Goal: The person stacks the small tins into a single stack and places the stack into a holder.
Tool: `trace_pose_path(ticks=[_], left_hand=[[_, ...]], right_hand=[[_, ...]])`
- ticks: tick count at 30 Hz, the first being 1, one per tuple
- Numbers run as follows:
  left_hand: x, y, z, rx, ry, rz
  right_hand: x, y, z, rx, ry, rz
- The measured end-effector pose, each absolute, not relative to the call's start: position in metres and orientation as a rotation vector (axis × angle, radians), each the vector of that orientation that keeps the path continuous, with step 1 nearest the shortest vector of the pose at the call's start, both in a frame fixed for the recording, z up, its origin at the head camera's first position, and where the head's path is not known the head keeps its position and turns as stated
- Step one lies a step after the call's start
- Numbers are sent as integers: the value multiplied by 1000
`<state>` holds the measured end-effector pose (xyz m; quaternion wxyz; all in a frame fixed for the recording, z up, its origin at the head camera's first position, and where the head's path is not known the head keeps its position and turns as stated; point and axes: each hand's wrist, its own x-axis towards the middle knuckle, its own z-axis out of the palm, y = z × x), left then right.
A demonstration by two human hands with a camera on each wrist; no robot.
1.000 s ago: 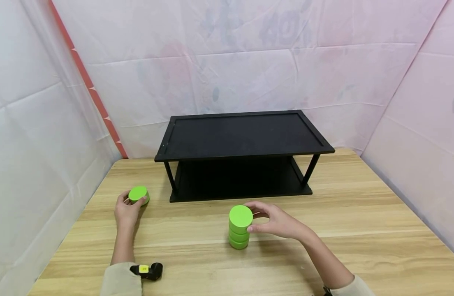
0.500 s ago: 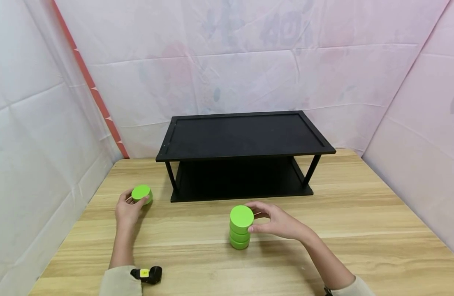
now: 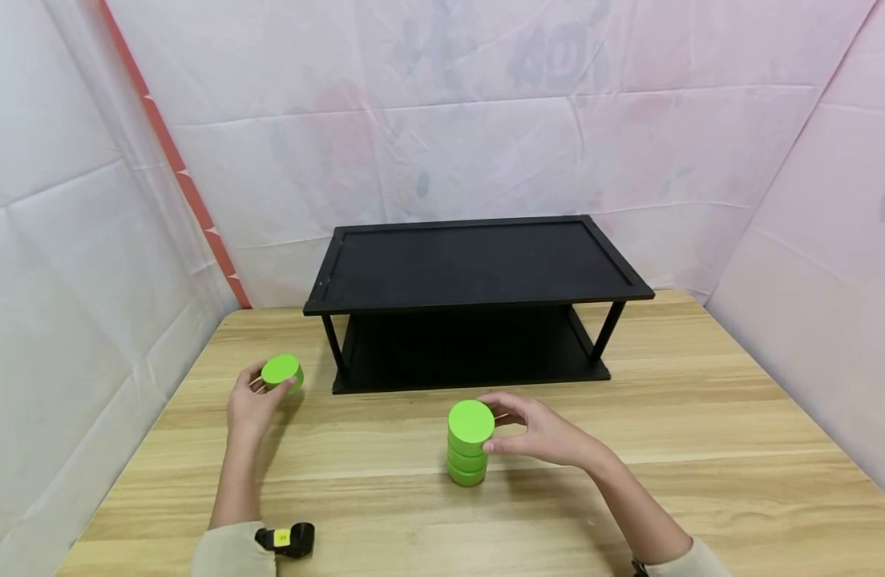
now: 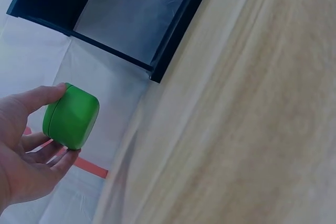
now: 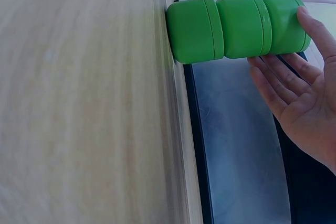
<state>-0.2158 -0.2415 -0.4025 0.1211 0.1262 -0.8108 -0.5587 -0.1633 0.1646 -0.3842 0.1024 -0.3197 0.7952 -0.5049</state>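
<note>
My left hand [image 3: 251, 406] pinches a small round green container [image 3: 281, 369] between thumb and fingers, on the left of the table. In the left wrist view a lid seam shows on this container [image 4: 75, 116], which hangs off the tabletop. Three similar green containers stand in an upright stack [image 3: 467, 462] in front of the black shelf. At the stack's right side, my right hand [image 3: 539, 433] holds the top container [image 5: 283, 24], thumb on the near side and fingers behind. The right wrist view shows the lower two containers [image 5: 194, 31] untouched by the fingers.
A black two-tier shelf [image 3: 478, 264] stands at the back of the wooden table [image 3: 385, 529]. White cloth walls [image 3: 442, 160] enclose the back and both sides. A black wrist strap with a yellow label [image 3: 282, 538] sits on the left sleeve.
My left hand has raised its green container off the table and moved it slightly right and away from me. The right hand and the stack have stayed in place.
</note>
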Motion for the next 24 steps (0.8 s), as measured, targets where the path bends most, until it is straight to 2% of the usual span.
trace_pose_path(ticks=[24], left_hand=[[-204,-225,-369,257,-2437,-1591]], right_hand=[[-164,165,-385,-927,2356,-1477]])
